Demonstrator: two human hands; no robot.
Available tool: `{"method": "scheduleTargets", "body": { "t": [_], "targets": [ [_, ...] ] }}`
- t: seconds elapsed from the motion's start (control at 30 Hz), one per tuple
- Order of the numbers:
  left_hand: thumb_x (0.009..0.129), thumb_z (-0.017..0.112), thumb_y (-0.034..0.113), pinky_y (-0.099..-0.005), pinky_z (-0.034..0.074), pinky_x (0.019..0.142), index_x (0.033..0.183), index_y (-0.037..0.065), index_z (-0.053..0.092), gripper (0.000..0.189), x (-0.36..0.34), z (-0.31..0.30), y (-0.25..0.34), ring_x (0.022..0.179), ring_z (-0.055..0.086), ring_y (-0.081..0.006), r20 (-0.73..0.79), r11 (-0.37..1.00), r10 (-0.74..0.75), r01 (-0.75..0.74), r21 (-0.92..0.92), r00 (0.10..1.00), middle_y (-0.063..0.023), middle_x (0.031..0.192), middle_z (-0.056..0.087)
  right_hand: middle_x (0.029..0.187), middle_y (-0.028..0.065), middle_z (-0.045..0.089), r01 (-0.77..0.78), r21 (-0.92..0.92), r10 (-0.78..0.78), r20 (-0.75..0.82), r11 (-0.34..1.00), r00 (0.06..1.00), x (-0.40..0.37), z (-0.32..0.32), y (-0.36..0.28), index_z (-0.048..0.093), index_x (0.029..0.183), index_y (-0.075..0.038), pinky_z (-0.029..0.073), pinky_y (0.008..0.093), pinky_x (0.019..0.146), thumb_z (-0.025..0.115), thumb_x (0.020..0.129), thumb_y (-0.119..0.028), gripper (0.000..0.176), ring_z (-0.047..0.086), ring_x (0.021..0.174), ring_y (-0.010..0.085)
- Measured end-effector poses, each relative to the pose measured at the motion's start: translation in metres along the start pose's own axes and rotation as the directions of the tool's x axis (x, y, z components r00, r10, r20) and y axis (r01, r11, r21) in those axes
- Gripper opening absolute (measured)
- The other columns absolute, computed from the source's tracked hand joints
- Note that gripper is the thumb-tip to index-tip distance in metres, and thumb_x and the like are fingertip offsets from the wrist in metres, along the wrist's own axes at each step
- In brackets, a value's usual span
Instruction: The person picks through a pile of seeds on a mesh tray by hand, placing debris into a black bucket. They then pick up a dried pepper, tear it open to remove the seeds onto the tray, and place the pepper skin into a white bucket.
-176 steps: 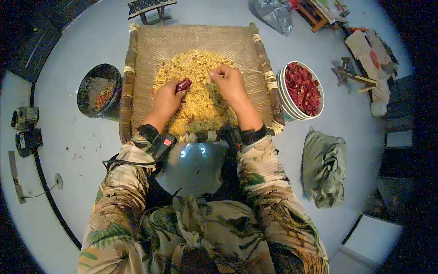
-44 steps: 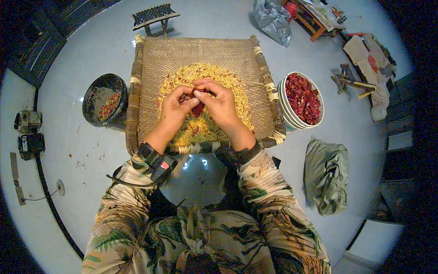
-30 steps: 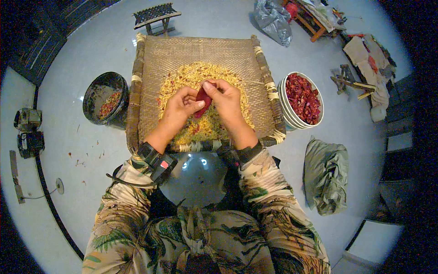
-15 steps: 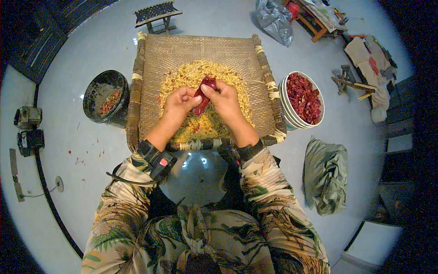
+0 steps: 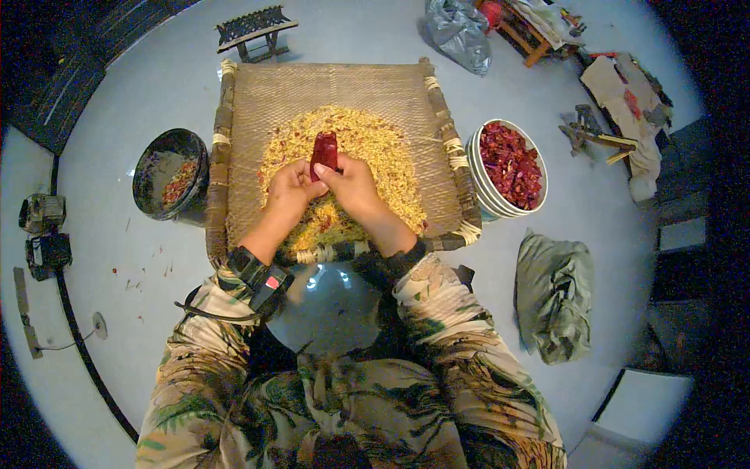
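Both my hands grip a dark red dried chili pepper above a woven tray. My left hand is closed, with its thumb and fingers at the pepper's lower end. On the right side, my right hand pinches the same pepper with the thumb across its front. The pepper stands nearly upright, and its top end looks cut or torn open. Beneath the hands, a heap of yellow seeds with small red bits covers the middle of the tray. My hands hide the pepper's lower tip.
A black bucket with stems and scraps stands left of the tray. To the right, stacked white buckets hold red chili pieces. A green sack lies on the floor, a grey plastic bag at the back, and a small stool at back left.
The pepper has turned from slanted to nearly upright. My right hand has come lower and closer to my left. The whole view has shifted slightly.
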State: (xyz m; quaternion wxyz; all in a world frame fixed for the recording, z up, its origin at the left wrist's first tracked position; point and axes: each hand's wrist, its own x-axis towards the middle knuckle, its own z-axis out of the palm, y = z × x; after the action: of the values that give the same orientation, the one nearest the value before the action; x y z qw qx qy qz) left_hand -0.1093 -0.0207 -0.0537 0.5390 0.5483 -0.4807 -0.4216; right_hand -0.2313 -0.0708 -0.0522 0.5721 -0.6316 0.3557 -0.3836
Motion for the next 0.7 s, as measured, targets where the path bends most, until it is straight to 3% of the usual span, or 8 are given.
{"method": "scheduleTargets", "body": {
  "t": [0.1,0.2,0.3,0.53,0.63,0.7],
  "targets": [
    [0.075,0.063,-0.001,-0.0201,0.04,0.055,0.077,0.005,0.054,0.01,0.0,0.0,0.011,0.06,0.05,-0.0053,0.049,0.999,-0.033,0.034,-0.011,0.998,0.0015,0.068,0.055,0.07,0.0026,0.062,-0.013,-0.031,0.011,-0.071,0.999,0.997,0.001,-0.004,-0.001,0.062,0.081,-0.001,0.044,0.0256,0.058,0.056,0.084,-0.019,0.018,0.054,0.061,0.0097],
    [0.076,0.062,0.0,-0.0203,0.042,0.057,0.079,0.004,0.055,0.008,0.001,0.001,0.014,0.062,0.052,-0.0063,0.09,0.991,-0.074,0.083,-0.102,0.993,0.0003,0.07,0.058,0.069,0.0022,0.061,-0.097,0.279,0.11,-0.029,0.955,0.994,-0.001,-0.007,-0.021,0.062,0.078,-0.001,0.043,0.0252,0.057,0.056,0.085,-0.02,0.021,0.053,0.06,0.0093],
    [0.075,0.066,0.006,-0.0204,0.04,0.056,0.075,0.008,0.054,0.013,-0.001,0.002,0.026,0.062,0.049,-0.0062,0.117,0.985,-0.078,0.094,-0.145,0.99,0.003,0.066,0.054,0.07,0.0012,0.061,-0.095,0.213,0.11,-0.063,0.972,0.992,0.006,-0.016,-0.019,0.062,0.078,-0.002,0.042,0.0246,0.056,0.056,0.086,-0.022,0.022,0.052,0.061,0.0088],
    [0.073,0.069,0.012,-0.0204,0.035,0.054,0.07,0.011,0.051,0.018,-0.001,0.002,0.034,0.06,0.044,-0.0051,0.204,0.993,-0.028,0.052,-0.11,0.979,0.0063,0.063,0.048,0.071,0.0004,0.06,-0.048,0.287,0.083,-0.109,0.957,0.991,0.004,-0.019,-0.03,0.062,0.08,-0.003,0.041,0.0231,0.057,0.057,0.085,-0.019,0.018,0.052,0.061,0.0077],
    [0.077,0.067,0.014,-0.0201,0.036,0.054,0.073,0.01,0.053,0.015,-0.002,0.003,0.038,0.06,0.044,-0.0048,0.149,0.996,-0.005,0.019,-0.089,0.989,0.0066,0.065,0.049,0.071,0.0009,0.06,-0.076,0.269,0.107,-0.103,0.96,0.989,0.005,-0.019,-0.032,0.062,0.081,-0.003,0.042,0.0227,0.056,0.057,0.085,-0.019,0.017,0.053,0.062,0.0076],
    [0.08,0.063,0.012,-0.0205,0.04,0.06,0.083,0.005,0.056,0.011,0.002,0.001,0.034,0.067,0.05,-0.0061,0.07,0.994,-0.013,0.02,-0.106,0.997,0.0012,0.073,0.056,0.072,0.0014,0.061,-0.073,0.237,0.095,-0.082,0.969,0.992,0.006,-0.018,-0.031,0.062,0.082,-0.003,0.042,0.0226,0.056,0.057,0.085,-0.019,0.017,0.053,0.063,0.0076]
  ]
}}
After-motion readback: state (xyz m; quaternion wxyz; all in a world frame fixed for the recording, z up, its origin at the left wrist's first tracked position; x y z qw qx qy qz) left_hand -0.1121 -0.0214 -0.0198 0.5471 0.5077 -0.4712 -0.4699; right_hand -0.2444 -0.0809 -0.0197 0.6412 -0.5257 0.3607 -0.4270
